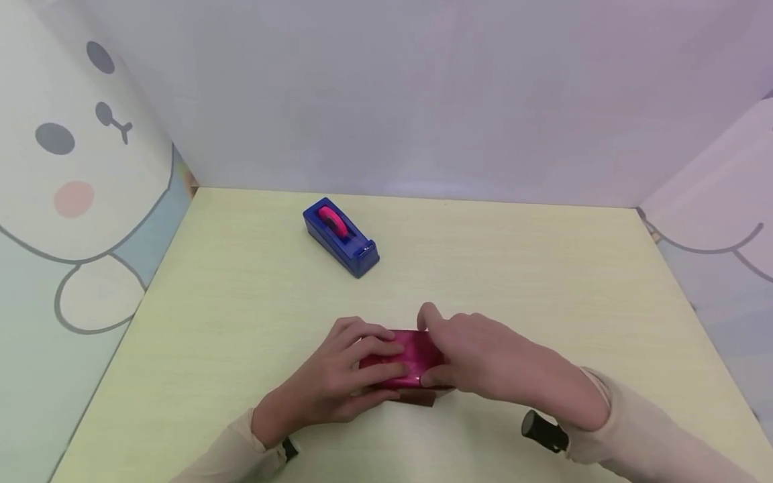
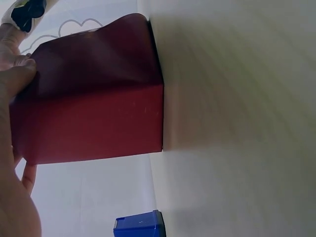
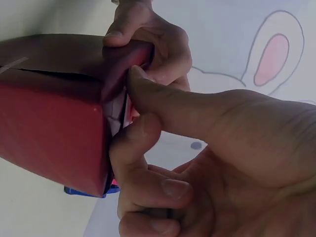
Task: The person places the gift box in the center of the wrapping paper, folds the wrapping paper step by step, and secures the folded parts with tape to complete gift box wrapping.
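A dark red box (image 1: pixel 418 396) with a shiny pink top (image 1: pixel 419 352) stands on the table between both hands. The left hand (image 1: pixel 338 372) grips its left part, fingers spread over the top and thumb along the near side. In the left wrist view the left thumb presses the upper edge of the box (image 2: pixel 94 126). At the right end, the right hand (image 1: pixel 492 352) holds the top edge between thumb and forefinger. The right wrist view shows the right thumb (image 3: pixel 163 101) at the rim of the box (image 3: pixel 52 140), where a pale gap shows along the edge.
A blue tape dispenser (image 1: pixel 341 238) with a pink roll (image 1: pixel 333 221) sits beyond the box, toward the far left of the table (image 1: pixel 513 268). A pale wall (image 1: pixel 410 100) rises behind the table, and cartoon-printed panels (image 1: pixel 78 201) stand at both sides.
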`<state>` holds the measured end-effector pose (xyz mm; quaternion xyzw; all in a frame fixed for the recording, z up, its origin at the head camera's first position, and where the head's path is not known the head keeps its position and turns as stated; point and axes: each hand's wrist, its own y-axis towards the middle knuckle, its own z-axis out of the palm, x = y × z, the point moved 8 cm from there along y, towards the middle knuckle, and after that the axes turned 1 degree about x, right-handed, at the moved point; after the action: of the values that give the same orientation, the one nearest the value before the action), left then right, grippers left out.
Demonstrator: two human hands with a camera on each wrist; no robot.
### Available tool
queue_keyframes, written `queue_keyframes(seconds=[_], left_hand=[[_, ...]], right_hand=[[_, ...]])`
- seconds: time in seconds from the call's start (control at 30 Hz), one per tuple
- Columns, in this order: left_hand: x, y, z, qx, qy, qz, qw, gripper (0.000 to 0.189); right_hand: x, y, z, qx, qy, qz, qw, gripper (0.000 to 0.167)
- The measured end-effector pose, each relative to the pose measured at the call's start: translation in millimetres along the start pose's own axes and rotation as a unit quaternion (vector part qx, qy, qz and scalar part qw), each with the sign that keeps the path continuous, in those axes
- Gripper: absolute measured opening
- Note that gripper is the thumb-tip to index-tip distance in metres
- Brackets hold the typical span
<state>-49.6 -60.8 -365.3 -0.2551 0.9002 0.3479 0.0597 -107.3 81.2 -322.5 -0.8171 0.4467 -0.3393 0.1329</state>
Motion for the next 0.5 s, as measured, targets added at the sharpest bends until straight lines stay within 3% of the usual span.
queue_keyframes(seconds=[0.13, 0.33, 0.4, 0.5], left_hand=[[0.9, 1.0, 0.2, 0.004, 0.005, -0.007, 1.0, 0.049], [9.6, 5.3, -1.0, -0.003, -0.005, -0.046, 0.9989, 0.053], [15.2, 8.4, -1.1, -0.006, -0.012, -0.069, 0.9976, 0.051], [26.3, 13.8, 0.3, -0.008, -0.027, -0.111, 0.9934, 0.05]], right_hand=[[-12.1, -1.9, -1.0, -0.006, 0.009, 0.001, 0.9999, 0.063], [-33.4, -3.0, -10.0, -0.031, 0.064, -0.04, 0.9967, 0.068], [-43.7, 0.8, -11.3, -0.045, 0.109, -0.071, 0.9904, 0.07], [-60.3, 12.1, -6.1, -0.055, 0.187, -0.128, 0.9723, 0.075]])
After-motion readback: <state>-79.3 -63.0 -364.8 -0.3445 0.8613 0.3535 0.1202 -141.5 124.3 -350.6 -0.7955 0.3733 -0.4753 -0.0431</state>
